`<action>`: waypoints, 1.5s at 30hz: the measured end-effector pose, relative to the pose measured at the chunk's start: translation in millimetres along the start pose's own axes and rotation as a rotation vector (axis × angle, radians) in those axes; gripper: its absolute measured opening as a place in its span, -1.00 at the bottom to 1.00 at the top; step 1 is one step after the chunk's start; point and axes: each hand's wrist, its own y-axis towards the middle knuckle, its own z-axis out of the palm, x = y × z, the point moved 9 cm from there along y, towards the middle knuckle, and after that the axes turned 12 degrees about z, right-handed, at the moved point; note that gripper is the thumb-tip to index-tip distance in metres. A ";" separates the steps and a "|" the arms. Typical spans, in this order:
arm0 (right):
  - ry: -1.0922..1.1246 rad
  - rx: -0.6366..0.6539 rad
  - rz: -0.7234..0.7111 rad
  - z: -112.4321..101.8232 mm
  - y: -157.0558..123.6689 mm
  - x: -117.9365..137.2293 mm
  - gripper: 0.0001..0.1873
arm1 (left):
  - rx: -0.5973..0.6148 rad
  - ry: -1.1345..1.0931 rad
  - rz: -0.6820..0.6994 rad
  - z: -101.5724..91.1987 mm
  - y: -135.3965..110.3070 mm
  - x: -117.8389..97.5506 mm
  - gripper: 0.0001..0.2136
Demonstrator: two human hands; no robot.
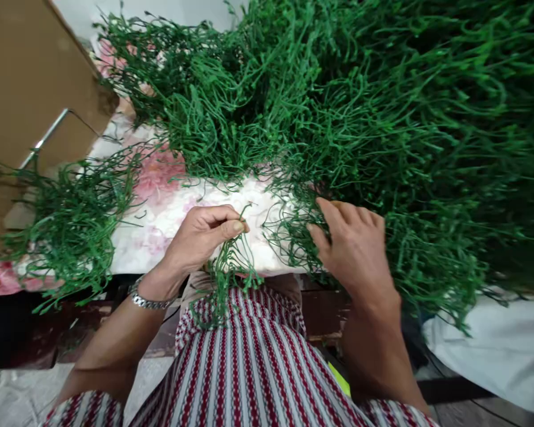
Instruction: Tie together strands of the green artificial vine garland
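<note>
A brown panel [31, 89] stands beside the left edge of the desk [155, 234], with a metal rod [48, 139] in front of it. The small pile [75, 228] of green stems lies at the near-left corner, partly overhanging the near edge. The left hand [204, 231], with a metal band [151, 301] at its wrist, is above the middle of the near edge; its fingers are pinched on a bunch [229, 264] of stems, which hangs past that edge. The right hand [353, 246] is farther right, at the near margin of the large pile [382, 130]; its thumb and index finger stand narrowly apart. The large pile extends from the far edge to the near-right corner. White fabric [498, 350] lies below that corner.
</note>
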 end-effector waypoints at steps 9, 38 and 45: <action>0.586 -0.323 -0.056 -74.0 -15.8 14.7 -0.67 | -0.178 -0.148 -0.075 -9.1 -4.1 7.0 -0.79; 1.458 1.018 -0.538 23.6 -47.5 113.9 -0.64 | 0.542 -0.158 -0.035 48.6 -44.3 -4.3 -0.62; 1.898 0.846 -0.538 3.0 -45.3 96.4 -0.64 | 0.262 -0.512 -0.144 32.0 -39.4 8.1 -0.58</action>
